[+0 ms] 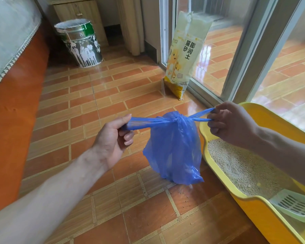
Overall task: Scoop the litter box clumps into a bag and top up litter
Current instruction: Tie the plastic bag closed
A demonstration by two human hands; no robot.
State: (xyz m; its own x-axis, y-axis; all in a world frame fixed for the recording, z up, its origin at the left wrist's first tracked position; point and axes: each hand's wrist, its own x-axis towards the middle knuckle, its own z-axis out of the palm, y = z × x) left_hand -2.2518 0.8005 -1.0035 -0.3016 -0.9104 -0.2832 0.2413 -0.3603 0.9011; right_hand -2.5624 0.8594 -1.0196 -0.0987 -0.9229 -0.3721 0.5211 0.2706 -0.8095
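Blue bag (173,148) hangs just left of yellow litter box (224,184), knot at top; left hand (113,140) grips left handle strip, right hand (231,124) pinches right strip, both pulled taut; scoop (294,205) lies in litter box near corner; litter sack (185,55) stands beyond litter box against window frame.

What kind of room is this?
Probably a room in a home, by a sliding glass door: tiled floor, a yellow litter box, a cat litter sack leaning nearby.
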